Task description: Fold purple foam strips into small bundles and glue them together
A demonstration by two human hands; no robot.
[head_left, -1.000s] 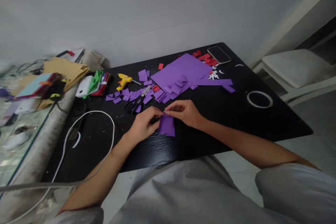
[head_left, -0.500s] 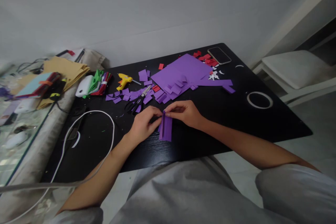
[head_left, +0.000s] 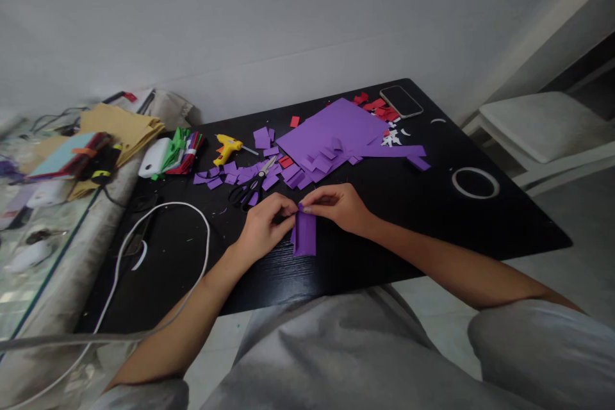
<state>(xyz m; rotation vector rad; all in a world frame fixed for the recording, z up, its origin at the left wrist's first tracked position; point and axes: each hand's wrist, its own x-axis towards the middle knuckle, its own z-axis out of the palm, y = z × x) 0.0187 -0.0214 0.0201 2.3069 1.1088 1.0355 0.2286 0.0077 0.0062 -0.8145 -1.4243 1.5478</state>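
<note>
A folded purple paper strip [head_left: 305, 235] hangs down between my two hands near the front of the black table. My left hand [head_left: 268, 221] pinches its upper left edge. From the other side, my right hand [head_left: 339, 206] grips the top with thumb and forefinger. The fingertips of both hands almost meet there, and partly hide the paper's upper end. Just beyond my left hand lie black-handled scissors [head_left: 253, 187], their blades resting among small purple paper pieces [head_left: 233, 174]. A large purple sheet [head_left: 331, 131] lies farther back, with loose purple squares on it.
A yellow glue gun [head_left: 227, 148] lies at the back left. At the back right are a phone [head_left: 402, 101], red paper scraps [head_left: 377, 107] and a white ring [head_left: 475, 183]. A white cable [head_left: 208, 237] loops over the table's left side and passes across my left forearm.
The lower part of the purple paper has turned slightly and shows a broader, flatter face. Both hands keep nearly the same place and grip.
</note>
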